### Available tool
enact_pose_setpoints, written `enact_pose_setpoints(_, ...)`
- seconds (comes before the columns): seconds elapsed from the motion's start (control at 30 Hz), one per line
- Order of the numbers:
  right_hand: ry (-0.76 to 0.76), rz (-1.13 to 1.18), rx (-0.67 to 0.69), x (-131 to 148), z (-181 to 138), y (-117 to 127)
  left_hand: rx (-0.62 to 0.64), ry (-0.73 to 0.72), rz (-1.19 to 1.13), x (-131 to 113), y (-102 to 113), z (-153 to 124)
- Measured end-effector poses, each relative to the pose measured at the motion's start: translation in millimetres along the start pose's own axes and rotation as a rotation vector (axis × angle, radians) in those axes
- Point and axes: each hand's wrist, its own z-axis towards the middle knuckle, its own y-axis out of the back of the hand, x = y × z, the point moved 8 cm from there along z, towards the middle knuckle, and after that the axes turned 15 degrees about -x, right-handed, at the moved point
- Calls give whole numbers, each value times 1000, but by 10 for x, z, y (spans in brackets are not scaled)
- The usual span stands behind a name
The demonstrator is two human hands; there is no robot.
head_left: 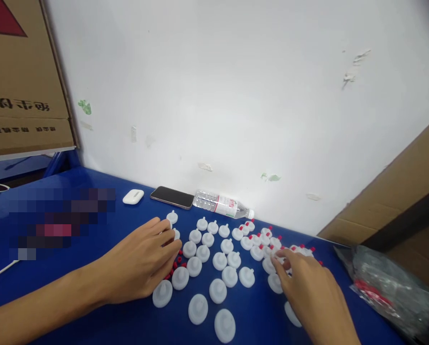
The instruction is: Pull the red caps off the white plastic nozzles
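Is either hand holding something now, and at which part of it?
The right hand fingertips touch a white disc part, but a real grip cannot be told. The left hand rests flat among the white discs and red caps, holding nothing visible.

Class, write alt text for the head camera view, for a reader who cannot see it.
Two bare hands, left hand and right hand, rest among rows of small white plastic discs, some with red caps, on a blue table. Against the white wall lie a phone, a water bottle on its side and a white earbud case; cardboard boxes stand at both sides.
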Motion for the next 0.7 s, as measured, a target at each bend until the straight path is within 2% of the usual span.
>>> enact_pose_setpoints(0.17, 68, -16, 63, 36, -71, -117, -51, -25, -34, -14, 44, 14)
enact_pose_setpoints(0.33, 34, 135, -70, 131, 24, 71, -79, -52, -35, -69, 80, 17)
enact_pose_setpoints(0.47, -5, 326, -146, 233, 88, 210, -157, -65, -89, -135, 167, 21)
enact_pose_setpoints(0.53, 120, 430, -175, 440, 60, 307, -205, -86, -138, -182, 218, 16)
enact_pose_setpoints(0.63, 456, 581, -267, 910, -156, 543, -263, -132, -211, -302, 277, -2)
enact_pose_setpoints(0.7, 532, 587, -320, 1128, -319, 640, -280, -160, -228, -411, 286, -15)
